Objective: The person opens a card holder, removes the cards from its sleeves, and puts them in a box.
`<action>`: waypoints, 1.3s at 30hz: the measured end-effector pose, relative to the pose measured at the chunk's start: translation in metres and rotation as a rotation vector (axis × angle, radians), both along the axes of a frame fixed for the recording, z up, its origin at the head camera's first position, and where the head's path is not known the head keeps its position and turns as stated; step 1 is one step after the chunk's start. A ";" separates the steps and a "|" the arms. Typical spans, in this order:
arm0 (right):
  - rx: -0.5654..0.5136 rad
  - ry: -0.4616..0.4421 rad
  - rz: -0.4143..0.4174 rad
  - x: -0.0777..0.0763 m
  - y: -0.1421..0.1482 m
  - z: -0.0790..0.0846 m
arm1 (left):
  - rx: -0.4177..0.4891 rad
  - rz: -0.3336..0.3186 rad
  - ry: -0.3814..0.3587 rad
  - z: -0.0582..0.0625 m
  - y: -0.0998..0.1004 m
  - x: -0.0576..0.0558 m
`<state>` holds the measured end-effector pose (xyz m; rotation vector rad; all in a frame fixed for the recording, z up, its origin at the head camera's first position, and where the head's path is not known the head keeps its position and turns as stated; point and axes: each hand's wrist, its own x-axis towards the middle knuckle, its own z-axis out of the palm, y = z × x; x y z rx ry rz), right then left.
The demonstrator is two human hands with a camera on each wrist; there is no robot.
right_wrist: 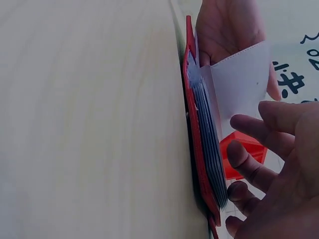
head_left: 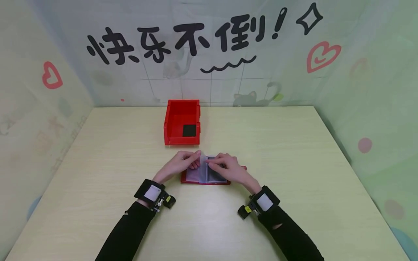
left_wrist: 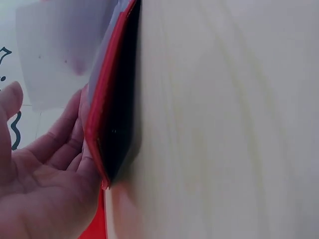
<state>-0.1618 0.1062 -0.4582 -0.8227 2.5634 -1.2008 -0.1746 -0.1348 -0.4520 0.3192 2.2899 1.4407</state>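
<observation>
A red card holder (head_left: pixel 189 182) lies spread on the table, with clear plastic sleeves inside. One translucent sleeve (right_wrist: pixel 241 82) stands up from the fold between both hands. My left hand (head_left: pixel 183 162) rests its fingers on the left inner side; in the left wrist view its thumb is apart from the sleeve. Over the dark-looking right pages (head_left: pixel 215 176) is my right hand (head_left: pixel 228 168), fingers spread and slightly bent. In the right wrist view, its thumb and fingertips (right_wrist: pixel 238 153) are close to the sleeve's edge and the stacked pages, pinching nothing visible.
Behind the card holder stands a red open bin (head_left: pixel 182 140) with a flat black square (head_left: pixel 189 130) inside it. A small red-and-white round item (head_left: pixel 244 167) shows beside my right wrist. Printed cloth walls border the table (head_left: pixel 294 145) at back and sides.
</observation>
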 end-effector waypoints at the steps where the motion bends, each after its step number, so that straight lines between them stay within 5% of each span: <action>1: 0.020 0.021 0.003 0.000 -0.001 0.000 | -0.007 0.017 0.000 0.000 0.000 0.001; 9: 0.148 0.099 -0.086 0.001 0.003 0.001 | -0.096 0.129 0.079 0.002 0.002 0.009; 16: 0.161 -0.017 -0.137 -0.009 0.019 -0.003 | -0.199 0.242 0.159 0.002 0.005 0.012; 25: 0.183 -0.071 -0.135 -0.016 0.029 -0.008 | -0.310 0.288 0.185 0.011 0.009 0.015; 31: 0.191 -0.069 -0.139 -0.016 0.031 -0.009 | -0.420 0.248 0.287 0.018 0.022 0.018; 39: 0.152 -0.069 -0.115 -0.018 0.033 -0.010 | -0.329 0.094 0.258 0.019 0.045 0.015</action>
